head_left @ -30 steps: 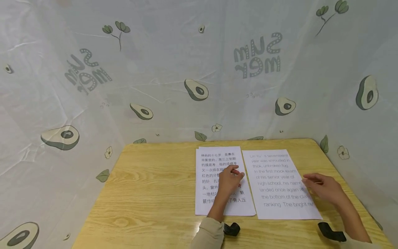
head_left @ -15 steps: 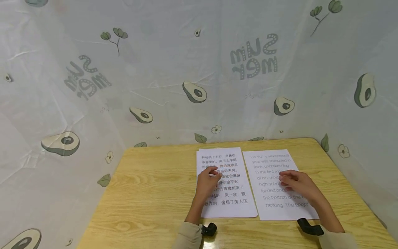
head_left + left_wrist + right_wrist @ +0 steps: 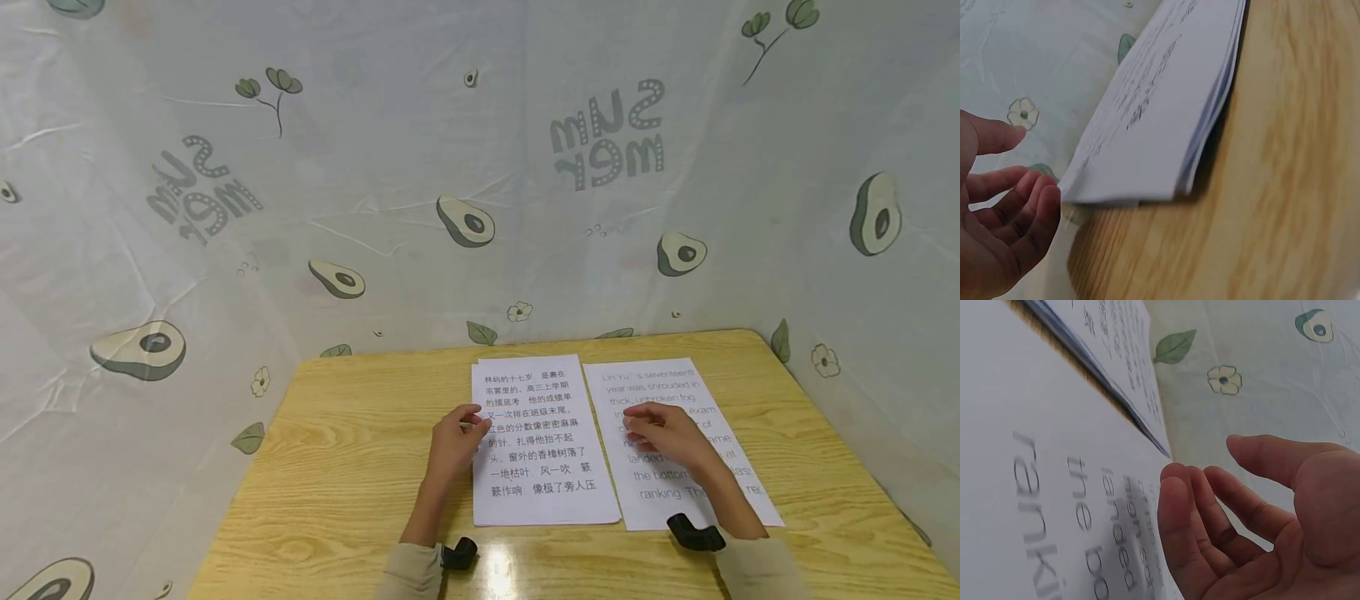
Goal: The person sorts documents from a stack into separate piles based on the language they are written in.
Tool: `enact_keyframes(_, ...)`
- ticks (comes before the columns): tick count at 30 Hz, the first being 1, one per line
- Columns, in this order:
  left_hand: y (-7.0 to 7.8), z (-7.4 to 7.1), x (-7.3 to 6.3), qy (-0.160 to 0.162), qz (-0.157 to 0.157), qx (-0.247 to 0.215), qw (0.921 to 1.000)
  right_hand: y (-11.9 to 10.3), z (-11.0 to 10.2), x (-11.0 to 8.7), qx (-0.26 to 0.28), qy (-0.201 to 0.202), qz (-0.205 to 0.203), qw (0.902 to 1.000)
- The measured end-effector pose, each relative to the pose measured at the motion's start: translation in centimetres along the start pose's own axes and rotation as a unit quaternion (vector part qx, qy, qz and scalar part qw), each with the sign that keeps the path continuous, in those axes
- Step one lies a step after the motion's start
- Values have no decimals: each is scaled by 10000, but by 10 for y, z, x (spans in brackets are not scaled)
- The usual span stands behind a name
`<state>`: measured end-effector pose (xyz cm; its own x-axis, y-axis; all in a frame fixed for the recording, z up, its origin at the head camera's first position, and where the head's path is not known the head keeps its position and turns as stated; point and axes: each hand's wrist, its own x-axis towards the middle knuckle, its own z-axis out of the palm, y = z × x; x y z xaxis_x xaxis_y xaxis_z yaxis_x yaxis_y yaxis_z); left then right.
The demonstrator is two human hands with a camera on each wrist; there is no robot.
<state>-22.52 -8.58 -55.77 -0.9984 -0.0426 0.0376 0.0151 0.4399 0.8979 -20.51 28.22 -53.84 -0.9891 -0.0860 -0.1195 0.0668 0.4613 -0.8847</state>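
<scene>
Two sets of printed paper lie side by side on the table. The left one is a stack of sheets with Chinese characters; its layered edges show in the left wrist view. To its right lies an English-printed sheet. My left hand hovers by the stack's left edge, fingers loosely bent and a gap between thumb and fingers. Over the English sheet is my right hand, its fingers relaxed and slightly curved, holding nothing. In the right wrist view the right thumb stands apart from the fingertips, and part of the print is hidden.
The wood-grain table extends to the left of the papers and a strip runs along their front. A pale curtain printed with avocados and leaves hangs round the back and sides. Each wrist carries a black camera mount.
Both hands have moved left: the left hand from over the Chinese stack to its left edge, the right hand from the English sheet's right edge to over its middle. The papers stay in place.
</scene>
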Motion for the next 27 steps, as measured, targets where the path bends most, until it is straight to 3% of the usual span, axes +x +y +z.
enact_keyframes(11,-17,-20,1,30,50,83,9999,-15,33,4,271,11,183,9995)
enact_keyframes(19,-21,-24,4,-143,98,394,9991,-17,50,5,-45,249,197,9995)
enact_keyframes(27,-23,-21,7,-288,254,746,9965,-14,54,6,-511,405,65,9979)
